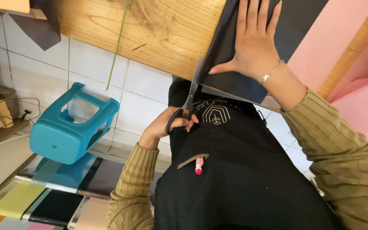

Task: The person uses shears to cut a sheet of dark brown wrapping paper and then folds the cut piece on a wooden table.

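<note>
Scissors (189, 99) in left hand (163, 125), fingers curled through the black handles and pinching them tight. Blades pointing up, tip right at the edge of the black paper (228, 74). Hard to tell if the blades are cutting yet (they look nearly closed).

Right hand (254, 44) flat on top of the black paper, fingers straight and close together, thumb sticking out to the side. Thin bracelet (271, 73) on that wrist. Green ribbed sleeves on both arms.

Black paper on the wood table (158, 38), hanging a bit over the near edge, just above the black apron (243, 179). Pink paper (341, 38) beside it, under the right arm. Small pink pen (199, 166) poking out of the apron pocket.

Down on the white tile floor (94, 64), a blue stool (71, 127) tipped on its side, well apart from the hands. Near it, flat sheets (43, 191) in yellow, blue, black and pink, lying side by side.
</note>
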